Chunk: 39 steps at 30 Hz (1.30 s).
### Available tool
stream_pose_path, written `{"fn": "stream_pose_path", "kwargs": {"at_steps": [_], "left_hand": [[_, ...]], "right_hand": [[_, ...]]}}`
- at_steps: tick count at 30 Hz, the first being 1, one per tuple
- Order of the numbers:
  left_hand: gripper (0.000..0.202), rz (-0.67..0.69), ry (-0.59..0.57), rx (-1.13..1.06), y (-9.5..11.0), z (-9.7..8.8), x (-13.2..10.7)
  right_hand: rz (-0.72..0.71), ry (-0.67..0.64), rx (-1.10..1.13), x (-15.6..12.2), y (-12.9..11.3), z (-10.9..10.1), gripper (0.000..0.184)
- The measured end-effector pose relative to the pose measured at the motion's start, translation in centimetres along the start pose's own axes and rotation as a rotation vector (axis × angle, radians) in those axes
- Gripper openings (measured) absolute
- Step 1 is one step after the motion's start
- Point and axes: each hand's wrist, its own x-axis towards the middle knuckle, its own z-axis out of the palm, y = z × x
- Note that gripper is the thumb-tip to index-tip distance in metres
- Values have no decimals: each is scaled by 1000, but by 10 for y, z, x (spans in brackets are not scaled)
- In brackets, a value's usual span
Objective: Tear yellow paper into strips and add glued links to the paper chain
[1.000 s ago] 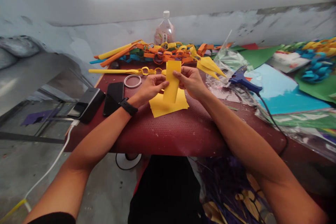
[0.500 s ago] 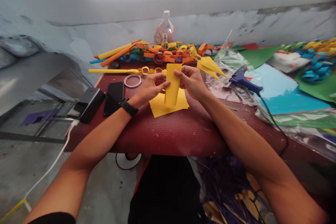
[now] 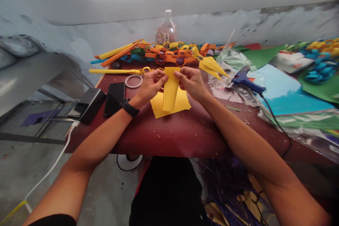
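A folded piece of yellow paper (image 3: pixel 171 90) is held up between my two hands over the middle of the table. My left hand (image 3: pixel 151 85) pinches its left edge near the top, thumb on the near face. On the other side my right hand (image 3: pixel 192 82) grips the upper right edge, also with the thumb in front. Beneath lie yellow paper sheets (image 3: pixel 159 110), partly covered by the folded piece. Just behind my left hand are a yellow paper chain and rolled strip (image 3: pixel 116 71). A yellow folded paper shape (image 3: pixel 212 66) rests beyond my right hand.
Orange paper chains (image 3: pixel 169 56) and a clear bottle (image 3: pixel 166 33) stand at the back. A white ring (image 3: pixel 134 81), a black phone (image 3: pixel 114 99) and a black box (image 3: pixel 91 104) lie left. A blue glue gun (image 3: pixel 246 79) sits right, beside blue paper (image 3: pixel 288 91).
The folded yellow paper has shifted slightly left and toward me. My left thumb has moved up to its upper left edge, and my right hand has slid a little left with it.
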Motion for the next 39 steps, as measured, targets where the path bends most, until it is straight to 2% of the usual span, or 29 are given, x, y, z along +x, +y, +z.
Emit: {"fn": "stream_pose_path", "kwargs": {"at_steps": [9,21,35,39], "left_hand": [[44,-12,1,7,5,1,-2],[44,19,14,-15,2,1,-2],[33,56,48,23,3,0,-2],[39,95,109,52,1,-1,-1]], "right_hand": [[-41,22,-2,-3,-3,1,55],[-51,11,-21,-4,-4,3,62],[-47,-6,-36,-5,-3,4,63],[-2,-101,-35,-6,-5,2,67]]}}
